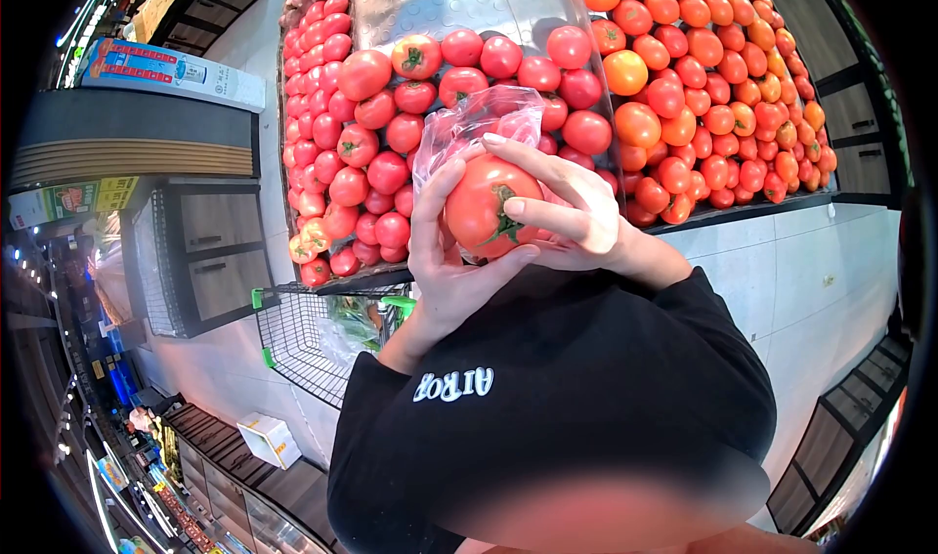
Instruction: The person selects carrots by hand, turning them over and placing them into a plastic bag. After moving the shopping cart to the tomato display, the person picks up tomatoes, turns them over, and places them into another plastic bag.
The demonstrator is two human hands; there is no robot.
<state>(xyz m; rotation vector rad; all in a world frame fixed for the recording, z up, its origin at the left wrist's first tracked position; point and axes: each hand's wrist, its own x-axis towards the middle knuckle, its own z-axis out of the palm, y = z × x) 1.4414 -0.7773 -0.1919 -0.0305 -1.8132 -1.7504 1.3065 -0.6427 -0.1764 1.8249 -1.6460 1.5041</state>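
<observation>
Tomato (484, 207): large, red, green stalk facing the camera, held up in both hands in front of the chest. It is in the air over the near edge of the display stand (440, 2), about where the two piles meet.

Left hand (440, 261): cups the tomato from the left and below, fingers (430, 188) curled up its left side, closed on it.

Right hand (576, 222): wraps it from the right, fingers (532, 163) laid across the top, thumb on the front face, closed on it.

Plastic bag (469, 119): clear and crumpled, sticks up just behind the tomato and touches the left fingers. Can't tell which hand pinches it.

Red pile (371, 144): fills the stand's left side and middle, thin toward the far edge, where bare metal shows.

Orange pile (703, 65): fills the right side up to the near right corner.

Black sleeves (684, 300) on both arms.

Shopping cart (303, 344): wire with green handle ends, on the floor (811, 271) just below the stand's near left corner, with bagged greens (357, 319) inside.
</observation>
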